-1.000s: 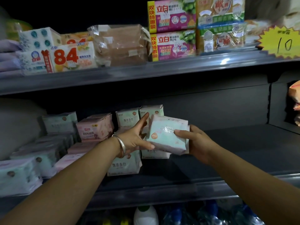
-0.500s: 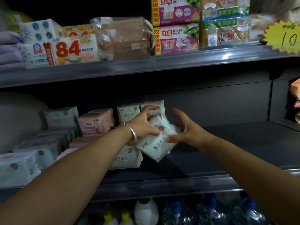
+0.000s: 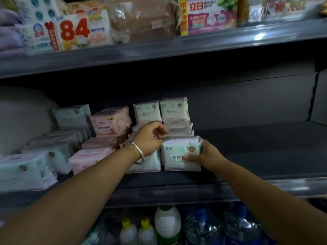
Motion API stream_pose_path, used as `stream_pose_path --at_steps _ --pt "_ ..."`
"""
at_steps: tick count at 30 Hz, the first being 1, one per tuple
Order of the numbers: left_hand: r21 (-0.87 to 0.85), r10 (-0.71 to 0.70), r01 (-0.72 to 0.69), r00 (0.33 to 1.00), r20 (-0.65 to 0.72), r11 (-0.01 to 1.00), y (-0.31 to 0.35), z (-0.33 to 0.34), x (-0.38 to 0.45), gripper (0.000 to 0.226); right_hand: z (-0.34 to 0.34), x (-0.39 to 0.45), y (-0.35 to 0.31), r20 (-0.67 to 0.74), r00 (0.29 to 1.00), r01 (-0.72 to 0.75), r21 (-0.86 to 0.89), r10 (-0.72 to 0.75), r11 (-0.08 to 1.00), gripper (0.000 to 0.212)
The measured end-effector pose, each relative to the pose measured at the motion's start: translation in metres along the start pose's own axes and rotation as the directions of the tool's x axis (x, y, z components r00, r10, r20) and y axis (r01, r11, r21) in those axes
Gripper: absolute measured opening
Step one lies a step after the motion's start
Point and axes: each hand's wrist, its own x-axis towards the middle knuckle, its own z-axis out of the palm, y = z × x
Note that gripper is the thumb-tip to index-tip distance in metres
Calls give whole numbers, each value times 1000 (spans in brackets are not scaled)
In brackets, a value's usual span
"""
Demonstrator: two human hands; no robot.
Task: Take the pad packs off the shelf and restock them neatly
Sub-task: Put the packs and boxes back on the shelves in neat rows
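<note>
Here the right hand (image 3: 206,157) grips a pale-green soft plastic pad pack (image 3: 181,152) upright near the grey metal shelf's (image 3: 265,156) front edge; left hand (image 3: 150,138), fingers curled, touches its top. Released crooked, it may topple forward.

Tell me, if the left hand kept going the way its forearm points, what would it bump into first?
Probably the flat-lying packs just past the left hand; the upright packs stand on those. Depth is hard to judge.

The front pad pack (image 3: 178,154) is pale green and white with a small red dot. The packs (image 3: 109,122) beside it are pink. The shelf (image 3: 265,149) is dark grey. A white soap pack (image 3: 83,30) above shows a big red 84.
</note>
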Motion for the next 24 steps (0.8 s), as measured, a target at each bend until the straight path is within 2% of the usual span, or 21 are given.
stream_pose_path --at_steps 2,5,8,10,11,13,15,17,19,22,24 --pt "41 28 -29 999 29 999 -9 4 -7 33 8 6 3 -44 999 -23 -10 22 1000 65" --pt "104 56 -63 996 69 993 -18 7 -16 32 10 7 -1 -34 999 -29 -79 27 996 64" --pt "175 66 -84 992 104 981 -17 9 -29 26 9 -7 -4 -104 994 16 -209 -39 978 69" --pt "248 98 -122 989 109 961 -17 13 -43 23 8 -27 -4 -197 966 84 -369 -167 926 64" --pt "280 117 -142 988 104 950 -16 15 -51 21 8 -40 -4 -224 935 146 -467 -276 872 59" --pt "322 180 -202 979 97 925 -15 21 -72 18 10 -71 2 -199 839 301 -604 -506 737 44" --pt "354 233 -264 964 128 897 -15 33 -96 16 13 -103 21 -102 785 420 -638 -611 646 32" --pt "369 224 -284 955 196 885 -22 52 -127 15 18 -134 55 17 818 452 -636 -575 625 25" --pt "350 193 -282 944 268 893 -36 81 -164 16 22 -160 97 119 878 427 -631 -463 648 22" --pt "348 84 -249 901 425 904 -64 128 -218 17 27 -193 164 251 945 325 -685 -208 652 30" --pt "378 -20 -220 843 537 899 -82 154 -248 23 31 -208 205 295 954 256 -718 -50 647 33"
